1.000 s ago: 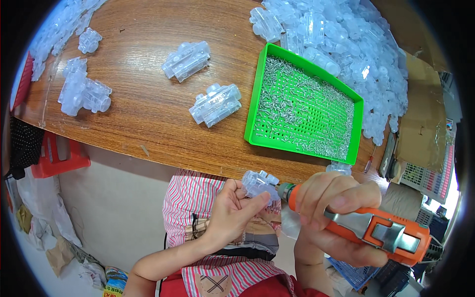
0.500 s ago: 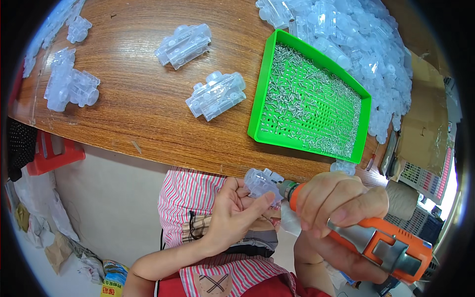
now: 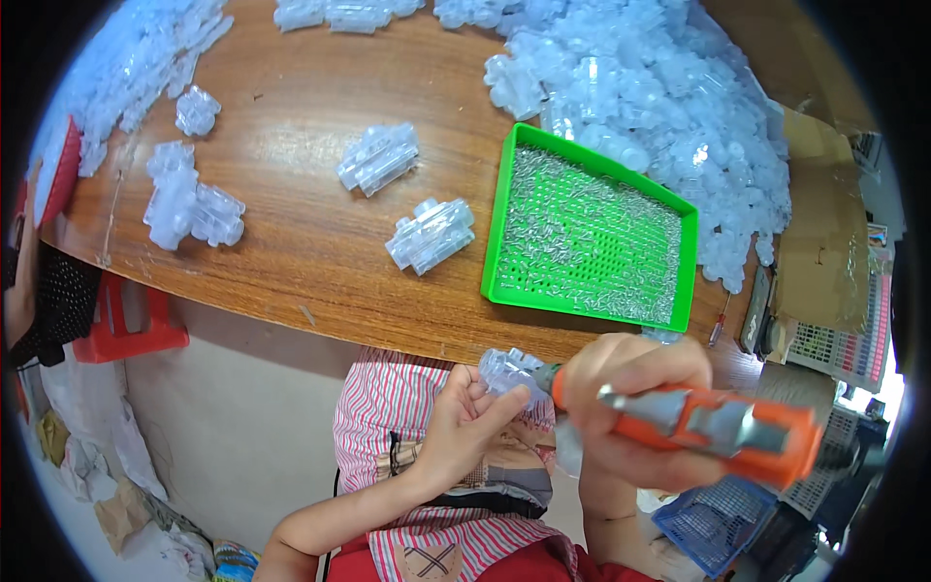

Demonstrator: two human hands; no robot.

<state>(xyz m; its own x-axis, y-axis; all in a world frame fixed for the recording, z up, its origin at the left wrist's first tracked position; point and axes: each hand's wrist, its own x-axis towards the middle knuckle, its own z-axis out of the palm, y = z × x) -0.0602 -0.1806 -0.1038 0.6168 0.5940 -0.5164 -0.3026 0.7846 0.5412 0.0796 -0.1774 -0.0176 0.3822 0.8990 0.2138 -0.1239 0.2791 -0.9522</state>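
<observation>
My left hand (image 3: 464, 419) pinches a clear plastic housing (image 3: 506, 371) between thumb and fingers, just off the table's near edge, above my lap. An orange and grey electric screwdriver (image 3: 722, 427) is wrapped in my right hand (image 3: 635, 398), slightly blurred. Its tip meets the right side of the housing; whether a screw sits there is hidden. Past my hands stands a green perforated tray (image 3: 589, 316) strewn with small silver screws (image 3: 553, 247). Two clear plastic assemblies (image 3: 431, 236) lie on the table to the tray's left, and more (image 3: 189, 199) lie farther left.
A large heap of clear plastic parts (image 3: 640, 107) fills the back right of the wooden table (image 3: 291, 107); another heap (image 3: 136, 73) lies far left. At the right are a small screwdriver (image 3: 719, 320) and cardboard (image 3: 824, 223). A red stool (image 3: 131, 325) and blue basket (image 3: 713, 524) stand below.
The view has shifted, so the table shows farther down and more of its back appears. The electric screwdriver has tilted closer to level, its tip still at the housing.
</observation>
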